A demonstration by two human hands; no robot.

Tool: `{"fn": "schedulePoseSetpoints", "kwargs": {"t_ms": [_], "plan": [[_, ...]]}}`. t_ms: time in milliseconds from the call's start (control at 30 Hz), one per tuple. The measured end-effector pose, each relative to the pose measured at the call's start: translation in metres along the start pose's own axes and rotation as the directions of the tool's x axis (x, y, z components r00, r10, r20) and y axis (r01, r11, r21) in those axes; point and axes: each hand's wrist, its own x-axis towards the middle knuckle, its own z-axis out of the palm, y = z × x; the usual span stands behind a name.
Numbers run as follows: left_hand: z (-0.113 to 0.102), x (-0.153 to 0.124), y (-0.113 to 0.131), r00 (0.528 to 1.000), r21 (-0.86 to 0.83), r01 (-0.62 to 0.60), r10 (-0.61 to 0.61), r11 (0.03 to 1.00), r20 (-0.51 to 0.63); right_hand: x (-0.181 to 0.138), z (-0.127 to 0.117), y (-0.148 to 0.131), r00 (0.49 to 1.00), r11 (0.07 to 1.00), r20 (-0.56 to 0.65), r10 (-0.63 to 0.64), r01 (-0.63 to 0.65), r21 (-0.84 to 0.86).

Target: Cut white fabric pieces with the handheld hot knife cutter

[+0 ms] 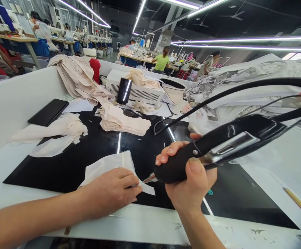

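Observation:
My right hand [189,180] is wrapped round the black handle of a corded hand tool [218,145], whose metal tip points down at a pale fabric piece [109,166] on the black mat [70,162]. My left hand [111,192] lies on the near edge of that fabric piece, fingers pressed together on it right beside the tool's tip. The tool's black cable [230,91] arcs away to the upper right.
A stack of beige fabric pieces [121,121] lies behind the mat, loose pieces [59,129] to the left beside a dark phone [48,112]. A white box [137,90], a red bottle [96,69] and heaped white cloth [256,86] stand further back. People work at distant tables.

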Motion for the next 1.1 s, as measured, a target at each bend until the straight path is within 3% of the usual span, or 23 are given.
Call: {"fn": "schedulePoseSetpoints", "kwargs": {"t_ms": [333, 600, 1100], "plan": [[0.001, -0.001, 0.001, 1.0, 0.041, -0.023, 0.022, 0.999, 0.021, -0.002, -0.001, 0.002, 1.0, 1.0, 0.015, 0.0, 0.0, -0.008], [-0.003, 0.0, 0.0, 1.0, 0.022, -0.013, 0.012, 1.0, 0.018, -0.003, -0.011, -0.004, 0.999, 0.999, -0.042, -0.033, 0.032, -0.034], [-0.006, 0.0, 0.001, 0.998, -0.048, 0.048, -0.047, 0.998, 0.03, -0.014, -0.003, -0.006, 1.0, 1.0, 0.021, -0.004, 0.003, 0.011]]}}
